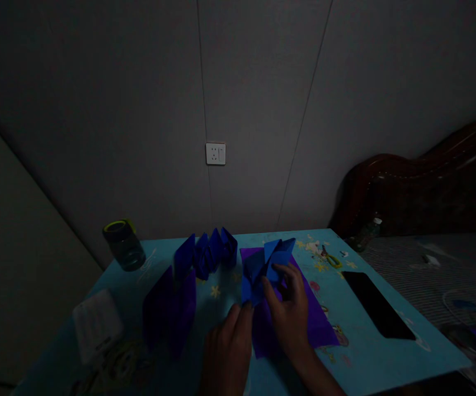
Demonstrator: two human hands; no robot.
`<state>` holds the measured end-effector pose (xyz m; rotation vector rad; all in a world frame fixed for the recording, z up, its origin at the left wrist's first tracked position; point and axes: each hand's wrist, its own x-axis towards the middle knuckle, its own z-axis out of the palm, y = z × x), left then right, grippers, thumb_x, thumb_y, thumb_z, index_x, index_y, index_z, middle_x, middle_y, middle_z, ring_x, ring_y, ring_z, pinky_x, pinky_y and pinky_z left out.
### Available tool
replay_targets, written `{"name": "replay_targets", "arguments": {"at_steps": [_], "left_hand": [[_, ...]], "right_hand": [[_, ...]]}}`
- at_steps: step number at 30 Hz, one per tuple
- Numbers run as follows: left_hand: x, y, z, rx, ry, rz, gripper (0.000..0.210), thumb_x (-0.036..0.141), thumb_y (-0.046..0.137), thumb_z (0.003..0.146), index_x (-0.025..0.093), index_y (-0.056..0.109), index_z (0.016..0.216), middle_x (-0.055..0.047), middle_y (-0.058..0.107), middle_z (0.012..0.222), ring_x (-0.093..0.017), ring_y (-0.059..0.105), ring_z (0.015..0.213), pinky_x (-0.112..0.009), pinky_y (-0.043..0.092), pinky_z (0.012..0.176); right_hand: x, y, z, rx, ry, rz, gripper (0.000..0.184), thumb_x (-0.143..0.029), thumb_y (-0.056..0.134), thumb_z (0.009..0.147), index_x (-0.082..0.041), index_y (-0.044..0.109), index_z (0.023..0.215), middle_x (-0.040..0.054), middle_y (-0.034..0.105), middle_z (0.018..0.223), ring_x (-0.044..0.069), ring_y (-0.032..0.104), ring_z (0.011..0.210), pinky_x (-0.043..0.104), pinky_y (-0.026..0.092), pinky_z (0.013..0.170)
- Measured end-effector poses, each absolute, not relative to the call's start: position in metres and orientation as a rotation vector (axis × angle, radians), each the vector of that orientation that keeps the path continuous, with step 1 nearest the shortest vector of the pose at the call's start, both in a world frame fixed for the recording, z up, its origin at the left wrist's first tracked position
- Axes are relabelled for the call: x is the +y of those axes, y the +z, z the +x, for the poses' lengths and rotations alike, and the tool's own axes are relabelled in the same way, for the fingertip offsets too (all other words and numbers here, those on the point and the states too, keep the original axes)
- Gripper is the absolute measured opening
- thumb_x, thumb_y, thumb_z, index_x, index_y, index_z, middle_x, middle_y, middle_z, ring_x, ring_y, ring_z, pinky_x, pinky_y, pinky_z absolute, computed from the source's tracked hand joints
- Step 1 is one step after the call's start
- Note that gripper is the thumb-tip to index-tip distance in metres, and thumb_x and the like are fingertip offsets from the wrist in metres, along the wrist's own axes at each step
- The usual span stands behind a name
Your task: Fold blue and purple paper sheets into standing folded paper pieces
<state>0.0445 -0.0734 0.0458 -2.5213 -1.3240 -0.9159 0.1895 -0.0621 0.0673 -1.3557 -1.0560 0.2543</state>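
A blue folded paper piece (269, 264) with raised, pointed flaps is between my hands, above a flat sheet of purple paper (320, 322). My left hand (230, 344) pinches its lower left corner. On its right side, the thumb and fingers of my right hand (289, 305) grip a flap. Left of my hands, several dark blue folded paper pieces (211, 253) stand in a row. Nearer to me is a larger purple folded paper piece (170, 313), standing upright.
All this is on a light blue patterned table (217, 308). A dark bottle (125, 247) and a white packet (98, 324) are at left. Yellow-handled scissors (332, 259) and a black phone-like slab (378, 305) lie at right. Behind is a wall with a socket (215, 154).
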Motion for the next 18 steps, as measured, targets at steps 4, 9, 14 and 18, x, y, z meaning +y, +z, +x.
{"name": "replay_targets", "arguments": {"at_steps": [4, 9, 14, 18], "left_hand": [[-0.073, 0.040, 0.043, -1.257, -1.029, -2.425, 0.048, 0.001, 0.029, 0.092, 0.018, 0.071, 0.110, -0.009, 0.078, 0.096, -0.017, 0.075, 0.068, -0.024, 0.056, 0.055], [-0.071, 0.046, 0.043, -1.183, -1.307, -2.514, 0.041, 0.010, 0.033, 0.097, 0.021, 0.072, 0.102, -0.006, 0.076, 0.083, -0.016, 0.072, 0.067, -0.022, 0.055, 0.058], [-0.074, 0.054, 0.044, -1.511, -1.685, -2.585, 0.024, 0.023, 0.055, 0.091, 0.019, 0.069, 0.073, 0.004, 0.055, 0.055, -0.010, 0.052, 0.045, -0.018, 0.043, 0.048], [-0.077, 0.052, 0.040, -1.862, -1.966, -2.582, 0.029, 0.032, 0.059, 0.088, 0.018, 0.064, 0.063, 0.006, 0.045, 0.051, -0.009, 0.048, 0.047, -0.018, 0.038, 0.047]], "right_hand": [[-0.061, 0.069, 0.190, -1.067, 0.265, -1.382, 0.028, -0.037, 0.067, 0.086, -0.024, 0.061, 0.110, 0.0093, 0.057, 0.118, 0.026, 0.056, 0.108, 0.038, 0.053, 0.082], [-0.058, 0.067, 0.191, -1.114, 0.268, -1.382, 0.029, -0.037, 0.066, 0.087, -0.024, 0.060, 0.112, 0.0091, 0.058, 0.116, 0.025, 0.057, 0.105, 0.038, 0.052, 0.083], [-0.058, 0.063, 0.189, -1.190, 0.290, -1.405, 0.028, -0.032, 0.066, 0.086, -0.023, 0.062, 0.112, 0.0084, 0.062, 0.111, 0.025, 0.058, 0.100, 0.038, 0.050, 0.082], [-0.059, 0.060, 0.186, -1.205, 0.343, -1.424, 0.029, -0.031, 0.066, 0.085, -0.022, 0.063, 0.112, 0.0087, 0.063, 0.110, 0.024, 0.059, 0.098, 0.035, 0.051, 0.078]]}}
